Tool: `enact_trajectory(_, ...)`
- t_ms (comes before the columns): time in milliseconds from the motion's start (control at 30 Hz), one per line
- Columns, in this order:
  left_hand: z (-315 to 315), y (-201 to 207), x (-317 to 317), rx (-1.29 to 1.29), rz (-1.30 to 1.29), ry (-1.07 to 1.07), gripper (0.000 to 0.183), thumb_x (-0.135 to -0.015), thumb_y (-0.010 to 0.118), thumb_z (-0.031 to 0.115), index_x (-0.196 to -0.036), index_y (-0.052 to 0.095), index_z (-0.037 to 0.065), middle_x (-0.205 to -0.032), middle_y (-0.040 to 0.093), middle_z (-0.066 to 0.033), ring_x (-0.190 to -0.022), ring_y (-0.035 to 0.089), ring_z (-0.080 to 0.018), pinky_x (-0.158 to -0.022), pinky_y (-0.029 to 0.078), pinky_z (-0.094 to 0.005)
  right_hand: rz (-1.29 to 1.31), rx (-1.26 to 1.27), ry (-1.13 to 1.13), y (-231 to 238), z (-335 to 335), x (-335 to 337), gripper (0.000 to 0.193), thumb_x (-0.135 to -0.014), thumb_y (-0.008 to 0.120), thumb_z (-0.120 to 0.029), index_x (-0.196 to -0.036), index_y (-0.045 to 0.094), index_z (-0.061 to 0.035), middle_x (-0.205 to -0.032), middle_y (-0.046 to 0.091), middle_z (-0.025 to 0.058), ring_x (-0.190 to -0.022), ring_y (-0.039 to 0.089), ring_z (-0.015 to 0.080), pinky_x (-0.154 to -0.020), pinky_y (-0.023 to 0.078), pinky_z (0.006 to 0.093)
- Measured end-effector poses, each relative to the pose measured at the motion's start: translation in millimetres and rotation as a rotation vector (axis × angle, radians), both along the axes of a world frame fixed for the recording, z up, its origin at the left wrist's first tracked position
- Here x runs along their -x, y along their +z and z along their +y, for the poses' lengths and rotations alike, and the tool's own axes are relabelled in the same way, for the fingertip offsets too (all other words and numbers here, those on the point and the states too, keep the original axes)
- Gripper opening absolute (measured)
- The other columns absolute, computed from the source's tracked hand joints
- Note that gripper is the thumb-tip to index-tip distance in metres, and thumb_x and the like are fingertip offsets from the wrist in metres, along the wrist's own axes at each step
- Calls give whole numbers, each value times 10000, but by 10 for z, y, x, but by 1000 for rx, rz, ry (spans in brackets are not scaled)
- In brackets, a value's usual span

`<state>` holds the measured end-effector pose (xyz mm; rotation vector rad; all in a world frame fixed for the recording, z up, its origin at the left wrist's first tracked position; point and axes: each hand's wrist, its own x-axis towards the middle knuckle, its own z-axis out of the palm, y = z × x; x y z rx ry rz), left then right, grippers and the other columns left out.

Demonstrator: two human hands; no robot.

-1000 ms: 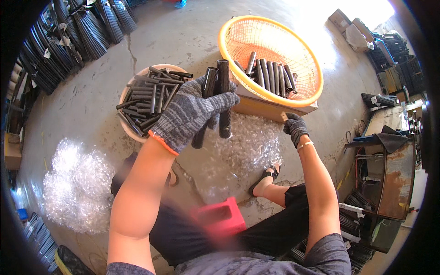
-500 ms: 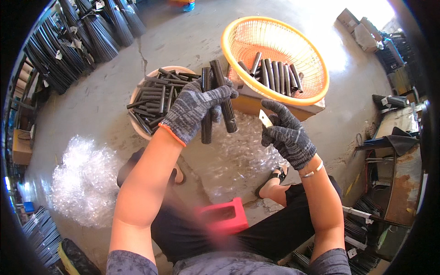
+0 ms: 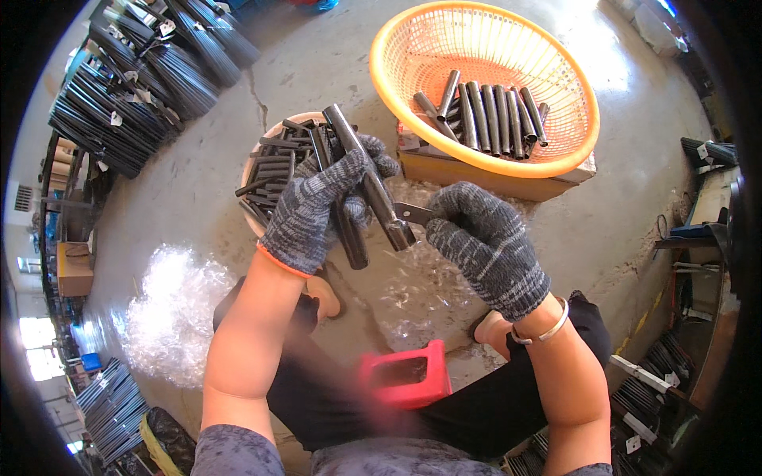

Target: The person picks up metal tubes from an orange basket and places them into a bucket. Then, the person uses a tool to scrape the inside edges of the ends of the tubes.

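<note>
Two black tubes are gripped side by side, slanting, in my gloved left hand [image 3: 317, 206]. The upper tube [image 3: 367, 170] lies to the right of the other tube [image 3: 347, 234]. Closed around a small knife blade [image 3: 414, 213], my gloved right hand [image 3: 488, 246] brings it up against the right tube near its lower end. Behind the left hand, a pale round tub [image 3: 248, 166] holds many short black tubes, partly hidden by that hand. An orange mesh basket [image 3: 382, 71] at the far right contains several black tubes [image 3: 492, 119] lying in a row.
Under the basket is a cardboard box [image 3: 484, 176]. Crumpled clear plastic film [image 3: 175, 317] is heaped on the floor at left, with more scraps [image 3: 417, 297] below my hands. A red stool [image 3: 435, 381] stands between my legs. Bundles of long black tubes [image 3: 171, 67] fill the upper left.
The blade in my right hand has moved left to the right tube's lower end. The two tubes now tilt more. The whole view has shifted, with the basket looking larger and higher.
</note>
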<state>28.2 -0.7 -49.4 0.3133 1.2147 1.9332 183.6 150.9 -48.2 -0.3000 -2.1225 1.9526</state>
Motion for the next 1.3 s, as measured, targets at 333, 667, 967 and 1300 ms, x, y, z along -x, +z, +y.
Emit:
enact_trajectory(333,-22,-27,45,-131,40,63,380,-854,623,138,-1174,515,-33,-985,642,-166,-829,663,-215,-600,574,-259,98,306,-147,150,101,99,111,-771,651,24,-865,593,14,-854,646,32,-777,549,77,-714,472,237)
enact_trajectory(667,-55,-1,21,97,128,63,231,-868,633,176,-1041,582,32,-921,661,-98,-748,624,-123,-582,492,-210,268,597,-69,233,121,34,55,-764,541,35,-776,500,1,-1075,635,185,-703,649,186,-532,517,262)
enact_trajectory(967,-58,-31,26,132,159,59,239,-874,628,210,-1039,591,40,-896,675,-92,-670,598,-72,-507,425,-155,135,443,-58,54,112,109,157,-784,702,-69,-768,550,-35,-714,587,28,-579,544,93,-521,435,206)
enact_trajectory(1300,-94,5,40,-47,93,-41,364,-839,655,166,-1128,541,-23,-950,643,-138,-824,653,-184,-659,571,-258,-55,513,-4,9,18,139,78,-820,679,-69,-817,606,-39,-694,577,16,-594,525,73,-514,432,213)
